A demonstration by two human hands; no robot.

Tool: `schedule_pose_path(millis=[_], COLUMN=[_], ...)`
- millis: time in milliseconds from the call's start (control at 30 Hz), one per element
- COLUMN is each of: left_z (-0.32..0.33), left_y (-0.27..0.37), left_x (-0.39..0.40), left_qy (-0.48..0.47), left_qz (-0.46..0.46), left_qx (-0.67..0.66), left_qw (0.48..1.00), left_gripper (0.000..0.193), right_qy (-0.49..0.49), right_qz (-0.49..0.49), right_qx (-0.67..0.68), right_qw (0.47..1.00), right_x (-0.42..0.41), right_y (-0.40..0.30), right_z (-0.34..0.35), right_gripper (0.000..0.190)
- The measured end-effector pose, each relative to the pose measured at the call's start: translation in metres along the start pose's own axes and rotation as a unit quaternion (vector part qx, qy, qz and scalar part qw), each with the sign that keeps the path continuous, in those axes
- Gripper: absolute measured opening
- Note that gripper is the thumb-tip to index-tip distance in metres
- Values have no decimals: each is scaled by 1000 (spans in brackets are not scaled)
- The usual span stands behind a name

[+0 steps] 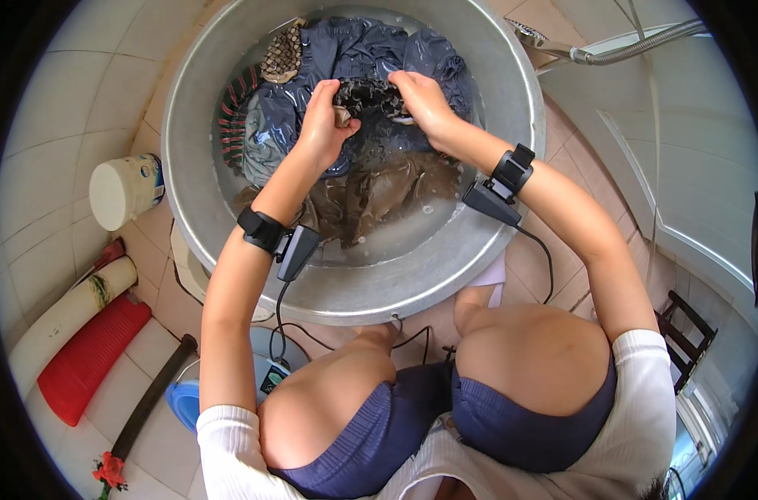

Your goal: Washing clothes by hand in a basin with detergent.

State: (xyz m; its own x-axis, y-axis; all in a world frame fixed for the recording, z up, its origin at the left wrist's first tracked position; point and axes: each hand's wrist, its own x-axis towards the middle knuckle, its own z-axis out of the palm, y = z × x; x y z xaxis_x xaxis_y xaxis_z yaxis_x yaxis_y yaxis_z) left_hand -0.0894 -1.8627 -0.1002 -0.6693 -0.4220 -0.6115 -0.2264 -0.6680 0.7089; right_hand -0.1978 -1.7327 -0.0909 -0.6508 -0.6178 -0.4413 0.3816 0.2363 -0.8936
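Note:
A large metal basin [354,290] of water stands before me with wet clothes soaking in it. Above the water, my left hand [327,122] and my right hand [426,103] grip a wet black patterned cloth [369,97] at its two sides and stretch it between them. A pale bit of the cloth pokes out at my left fingers. Navy fabric [354,44] lies behind my hands. Brown fabric [379,194] sits under the water nearer to me. At the left of the basin are a striped cloth [238,112], a grey-green cloth [263,137] and a checked piece [282,53].
A white plastic tub [126,190] is on the tiled floor, left of the basin. A red ridged plastic piece [94,359] lies along the left wall. Right of the basin, a shower head [532,39] hangs on a metal hose [645,47]. Cables run from both wrist-worn devices.

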Motion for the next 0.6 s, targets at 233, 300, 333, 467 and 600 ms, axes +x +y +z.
schedule_pose_path(millis=[233, 300, 333, 467, 600], left_z=[82, 80, 55, 89, 51], left_y=[1, 9, 18, 11, 17], left_x=[1, -4, 8, -6, 20], left_qy=[66, 52, 89, 99, 104], left_qz=[39, 78, 94, 23, 78], left_qx=[105, 150, 133, 77, 65], left_qw=[991, 984, 983, 992, 989], left_gripper=[29, 30, 30, 29, 32], right_qy=[141, 138, 117, 161, 155], right_qz=[-38, -12, -112, -100, -148], right_qx=[-159, -92, -143, -200, -159], right_qw=[976, 986, 976, 961, 964], right_x=[22, 15, 1, 17, 6], right_y=[-22, -21, -18, -34, -42], right_z=[7, 16, 41, 19, 52], right_gripper=[41, 43, 45, 42, 41])
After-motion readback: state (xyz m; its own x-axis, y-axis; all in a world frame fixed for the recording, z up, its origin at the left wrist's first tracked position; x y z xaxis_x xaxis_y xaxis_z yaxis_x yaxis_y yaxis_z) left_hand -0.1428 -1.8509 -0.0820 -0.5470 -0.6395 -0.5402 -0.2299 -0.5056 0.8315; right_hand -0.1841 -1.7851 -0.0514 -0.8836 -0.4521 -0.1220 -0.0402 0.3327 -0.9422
